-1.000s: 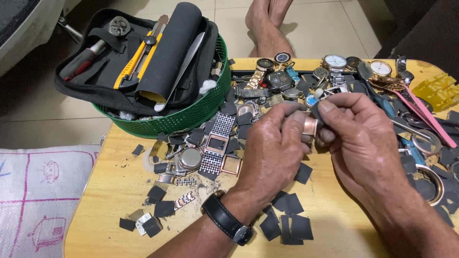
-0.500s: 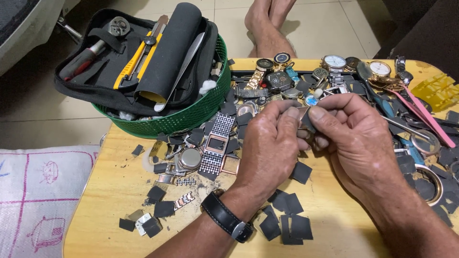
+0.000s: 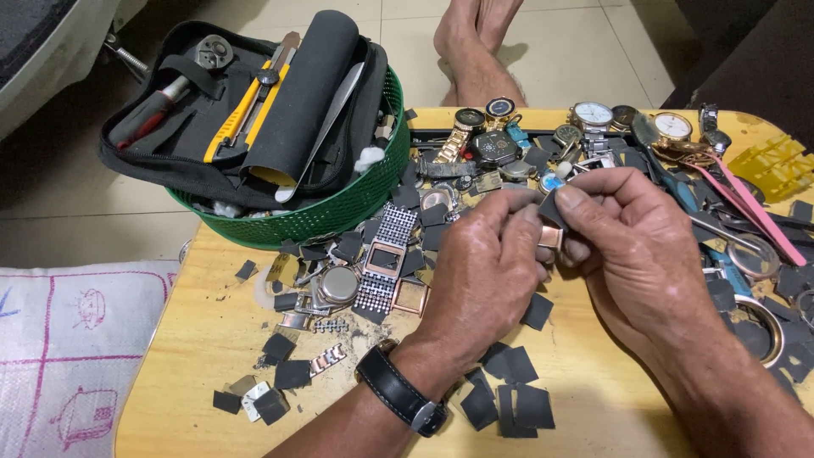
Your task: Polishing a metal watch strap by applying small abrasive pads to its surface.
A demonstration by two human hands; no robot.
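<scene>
Both my hands meet over the middle of a yellow wooden table (image 3: 203, 339). My left hand (image 3: 487, 267), with a black wristwatch (image 3: 398, 397) on its wrist, pinches a small copper-coloured square watch case (image 3: 552, 238). My right hand (image 3: 632, 237) holds the same case from the right and has a small dark square piece (image 3: 551, 206) between thumb and forefinger, just above the case. Most of the case is hidden by my fingers.
A green basket (image 3: 339, 212) at the back left holds a black tool pouch with a yellow utility knife (image 3: 246, 106). Several watches, cases and bands (image 3: 585, 114) lie along the far edge, dark square scraps (image 3: 509, 399) are scattered in front. Pink tweezers (image 3: 755, 208) right, someone's bare feet (image 3: 475, 42) beyond.
My hands have stayed together on the small case; my right thumb and forefinger have shifted slightly on the dark piece above it. Nothing else moved.
</scene>
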